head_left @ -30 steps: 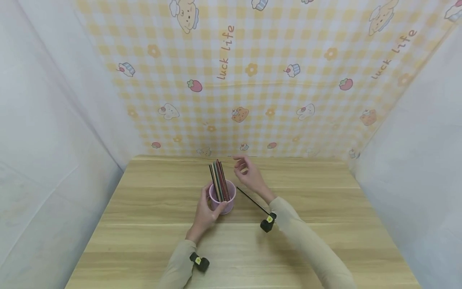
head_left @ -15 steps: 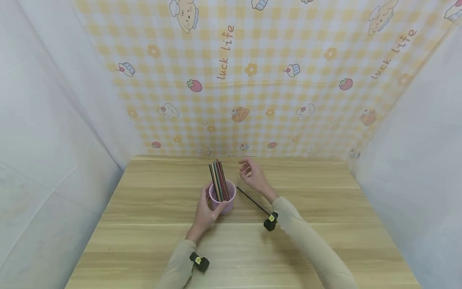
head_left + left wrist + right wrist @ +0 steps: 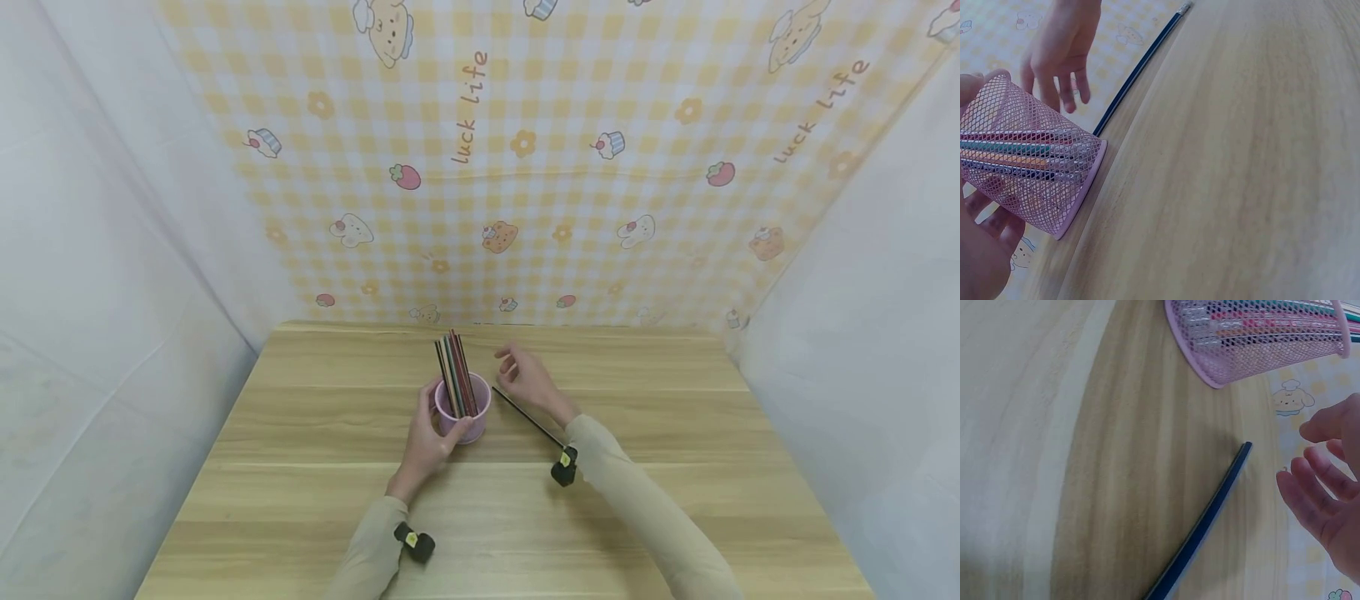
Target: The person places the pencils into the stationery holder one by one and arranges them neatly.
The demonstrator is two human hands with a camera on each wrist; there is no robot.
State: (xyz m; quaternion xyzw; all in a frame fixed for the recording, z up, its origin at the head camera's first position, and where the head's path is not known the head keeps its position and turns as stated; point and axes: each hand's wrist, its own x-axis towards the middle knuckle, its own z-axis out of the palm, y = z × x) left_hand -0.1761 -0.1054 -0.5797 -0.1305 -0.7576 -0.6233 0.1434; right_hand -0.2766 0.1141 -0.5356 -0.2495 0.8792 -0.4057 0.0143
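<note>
A pink mesh pen holder [image 3: 463, 431] stands on the table, and my left hand [image 3: 424, 442] grips its side, the thumb near the front rim. Several pencils [image 3: 454, 375] in black, red, green and tan lean inside it. Just right of the holder lies one dark pencil [image 3: 527, 416], slanting across the wood; its pale eraser end [image 3: 1184, 9] shows in the left wrist view. My right hand [image 3: 528, 379] hovers beyond this pencil with loosely bent fingers and nothing in them. In the right wrist view, a gap separates the right fingers [image 3: 1310, 503] from the pencil.
The wooden table [image 3: 300, 500] runs back to a yellow checked cloth [image 3: 525, 192] with printed cartoons. White curtains [image 3: 112, 292] close off both sides. A small black camera sits on each wrist.
My right hand has shifted slightly right and come down nearer to the lying pencil. The left hand, the pen holder and the pencils have stayed in place.
</note>
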